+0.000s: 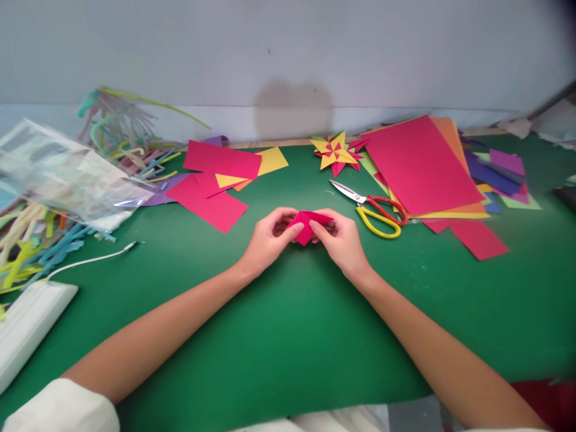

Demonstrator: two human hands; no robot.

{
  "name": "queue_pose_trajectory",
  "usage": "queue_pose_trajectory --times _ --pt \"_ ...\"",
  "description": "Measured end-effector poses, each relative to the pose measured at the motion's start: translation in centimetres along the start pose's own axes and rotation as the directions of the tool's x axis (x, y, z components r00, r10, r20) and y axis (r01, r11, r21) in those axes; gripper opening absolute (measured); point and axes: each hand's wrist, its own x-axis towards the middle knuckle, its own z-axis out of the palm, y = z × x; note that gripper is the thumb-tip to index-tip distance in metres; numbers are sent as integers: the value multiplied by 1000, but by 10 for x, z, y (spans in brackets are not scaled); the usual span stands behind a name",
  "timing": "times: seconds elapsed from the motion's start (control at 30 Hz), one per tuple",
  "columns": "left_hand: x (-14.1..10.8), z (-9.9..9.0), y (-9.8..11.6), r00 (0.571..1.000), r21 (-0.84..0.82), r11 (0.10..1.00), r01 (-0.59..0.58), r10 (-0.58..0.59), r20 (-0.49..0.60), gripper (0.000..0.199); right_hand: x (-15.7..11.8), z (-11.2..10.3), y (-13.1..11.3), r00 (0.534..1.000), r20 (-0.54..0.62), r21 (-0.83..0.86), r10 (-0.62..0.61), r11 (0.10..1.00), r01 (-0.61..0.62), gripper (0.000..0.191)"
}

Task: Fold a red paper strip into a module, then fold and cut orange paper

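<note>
Between my two hands is a small piece of folded red paper, creased into a pointed shape. My left hand pinches its left side, thumb on top. On the other side my right hand grips it the same way, and the thumbs almost meet at the middle. The fingers underneath are partly hidden. Just to the right lie scissors with one red and one yellow handle, blades slightly apart. Beyond them rests a folded star of yellow and red paper.
Red sheets are stacked with orange and yellow ones at right. Red rectangles and yellow pieces lie at back left. Pipe cleaners, a clear plastic bag and a white power strip with a cable occupy the left of the green table.
</note>
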Motion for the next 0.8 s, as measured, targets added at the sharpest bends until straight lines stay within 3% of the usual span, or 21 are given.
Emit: queue_pose_trajectory --times 0.2,0.33,0.47,0.57,0.7,0.8 --pt "2 -1 -2 992 -111 993 -50 37 -117 33 -3 13 1 992 90 170 86 980 -101 46" --pt "1 -2 1 999 -104 994 -44 43 -9 32 1 6 3 997 44 133 59 989 -64 31" --pt "-1 -1 4 999 -66 997 -30 31 8 31 4 -7 -6 998 69 33 -8 999 5 21" --pt "-2 -1 4 1000 1 1000 -27 27 16 33 4 -7 -9 997 73 39 19 999 -21 29" --pt "-3 -1 4 997 -37 997 -72 71 -26 34 2 1 -3 993 44 125 113 985 -118 38" --pt "-4 -2 5 994 -104 991 -88 94 50 33 3 0 0 994 30 78 105 991 -107 35"
